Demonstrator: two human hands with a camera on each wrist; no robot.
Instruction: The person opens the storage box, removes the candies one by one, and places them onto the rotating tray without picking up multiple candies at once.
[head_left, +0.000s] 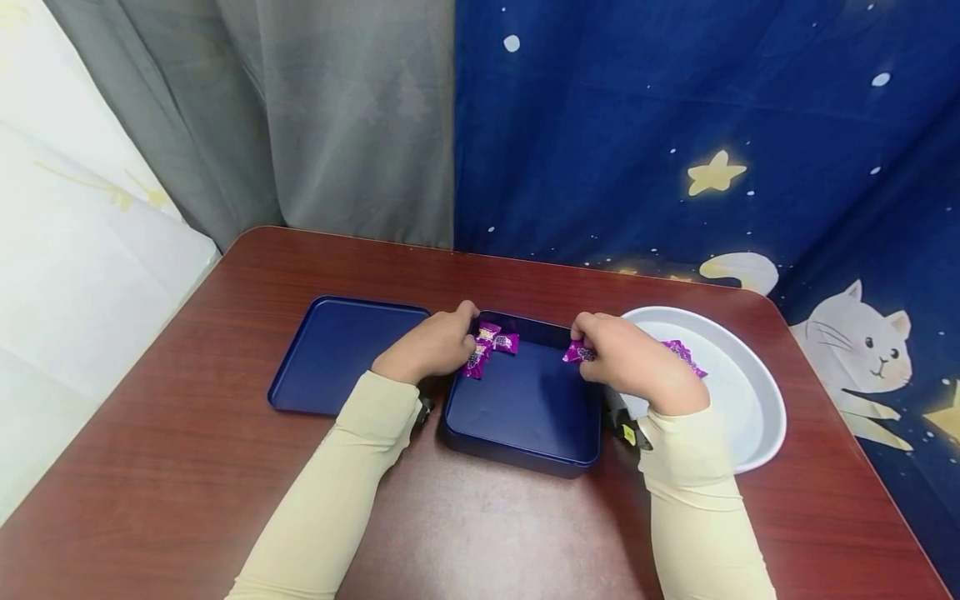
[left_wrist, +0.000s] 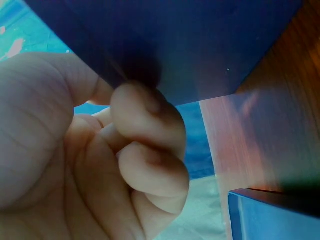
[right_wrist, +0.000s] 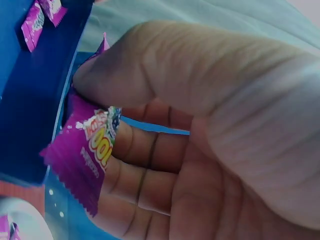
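A dark blue rectangular box (head_left: 525,400) stands without a lid in the middle of the table. Purple-wrapped candies (head_left: 506,342) lie inside it by the left wall. My left hand (head_left: 435,342) grips the rim at the box's far left, its fingers curled against the outer wall (left_wrist: 200,50) in the left wrist view. Over the right wall, my right hand (head_left: 637,358) pinches a purple-wrapped candy (right_wrist: 85,155) between thumb and fingers. Part of that wrapper is hidden behind the thumb.
On the right, a white oval tray (head_left: 765,417) holds more purple candies (head_left: 684,357), partly behind the right hand. A flat dark blue lid (head_left: 337,358) lies left of the box. Curtains (head_left: 360,125) hang behind the table's far edge.
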